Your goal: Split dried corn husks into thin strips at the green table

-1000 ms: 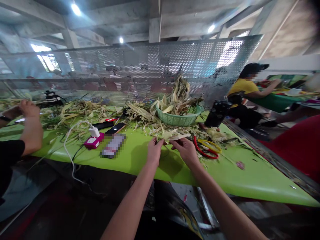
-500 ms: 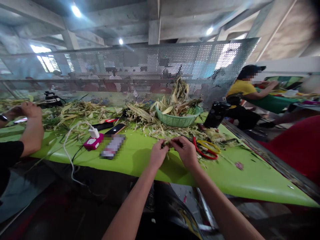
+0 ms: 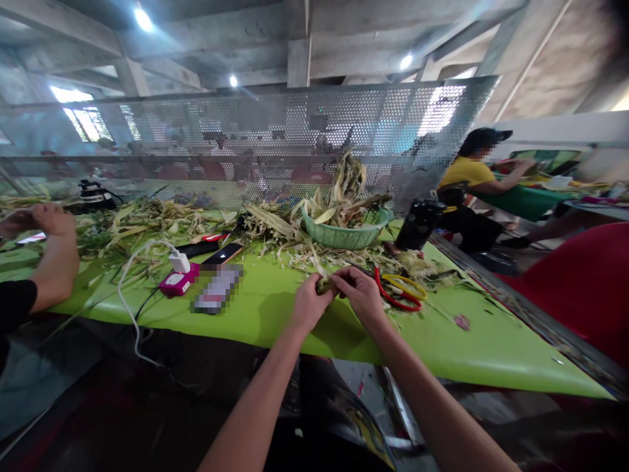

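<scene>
Just above the green table (image 3: 275, 308), my left hand (image 3: 308, 303) pinches a small rolled, greenish piece of dried husk (image 3: 323, 285). A pale strip stands up from this piece. My right hand (image 3: 362, 292) meets it from the right, its thumb and fingertips closed on the same husk; the exact grip is partly hidden by the fingers. Close beside my right hand lie what look like scissors with red and yellow looped handles (image 3: 379, 284). Behind both hands, loose husk scraps (image 3: 295, 255) are scattered.
A green basket (image 3: 339, 236) holds dried husks, with a black flask (image 3: 419, 226) to its right. Left of my hands lie phones (image 3: 219, 288) and a magenta power socket (image 3: 177, 280) with a white cable. Another person's arm (image 3: 59, 252) is at far left. A perforated metal screen (image 3: 255, 131) stands behind.
A pale strip now stands up from the husk, and more of its rolled greenish part shows between my fingers. My hands stay together in nearly the same place. The view has shifted slightly.
</scene>
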The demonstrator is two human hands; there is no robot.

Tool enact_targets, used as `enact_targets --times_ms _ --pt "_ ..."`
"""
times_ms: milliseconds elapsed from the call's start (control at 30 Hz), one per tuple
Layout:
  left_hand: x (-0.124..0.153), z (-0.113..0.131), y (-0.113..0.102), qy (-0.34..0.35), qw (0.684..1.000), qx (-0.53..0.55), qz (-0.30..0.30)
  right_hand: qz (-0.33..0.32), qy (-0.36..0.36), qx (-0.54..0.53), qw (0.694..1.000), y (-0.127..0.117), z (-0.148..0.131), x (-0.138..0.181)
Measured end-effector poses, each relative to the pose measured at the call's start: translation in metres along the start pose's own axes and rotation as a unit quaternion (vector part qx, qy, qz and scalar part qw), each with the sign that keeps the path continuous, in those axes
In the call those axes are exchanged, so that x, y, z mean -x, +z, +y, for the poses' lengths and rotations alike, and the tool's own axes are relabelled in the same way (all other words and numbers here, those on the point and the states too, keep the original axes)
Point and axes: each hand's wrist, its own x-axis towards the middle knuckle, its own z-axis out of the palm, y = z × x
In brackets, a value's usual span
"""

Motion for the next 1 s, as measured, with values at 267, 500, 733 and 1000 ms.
enact_targets --times_ms 267,500,733,1000 --pt "-0.002 -0.001 -0.002 -0.026 0.997 0.056 0.039 0.005 0.002 0.011 1.0 0.0 0.001 0.002" --pt "-0.002 -0.003 -0.003 -0.072 0.971 0.216 0.071 -0.019 0.055 0.006 0.998 -0.001 0.0 0.0" --pt "-0.004 -0.005 -0.001 -0.105 0.965 0.238 0.026 -0.028 0.129 -0.122 0.984 -0.004 0.001 -0.005" --pt "-0.006 -0.011 0.001 -0.142 0.972 0.187 0.033 0.005 0.066 -0.229 0.971 -0.009 -0.009 0.0"
